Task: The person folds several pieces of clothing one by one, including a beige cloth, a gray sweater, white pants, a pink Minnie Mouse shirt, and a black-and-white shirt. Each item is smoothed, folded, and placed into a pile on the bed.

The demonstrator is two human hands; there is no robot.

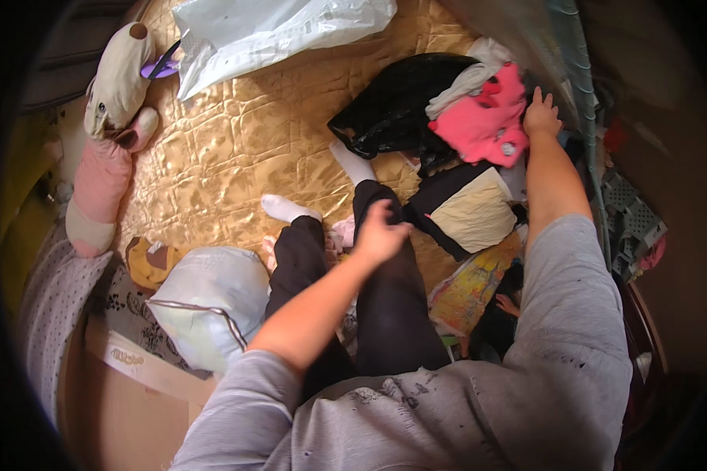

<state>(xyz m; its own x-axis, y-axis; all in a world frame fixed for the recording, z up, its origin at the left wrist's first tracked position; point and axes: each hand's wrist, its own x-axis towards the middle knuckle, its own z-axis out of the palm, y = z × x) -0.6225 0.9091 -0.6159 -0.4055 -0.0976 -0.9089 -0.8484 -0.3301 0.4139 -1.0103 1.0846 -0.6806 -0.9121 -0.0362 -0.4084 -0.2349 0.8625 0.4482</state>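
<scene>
My left hand hovers over my dark trouser leg, blurred, its fingers apart and nothing in them. At the upper right, my right hand reaches with spread fingers beside a bright pink garment; whether it touches the cloth I cannot tell. The pink garment lies next to a grey-white cloth and partly over a black plastic bag. Nearer to me are a folded cream cloth on a black cloth and a yellow patterned cloth.
A shiny gold quilted bedcover spreads under my legs. A white plastic bag lies at the top, a long plush dog at the left. A stuffed pale bag sits beside my leg. Teal-edged netting hangs at the right; another person's hand shows below.
</scene>
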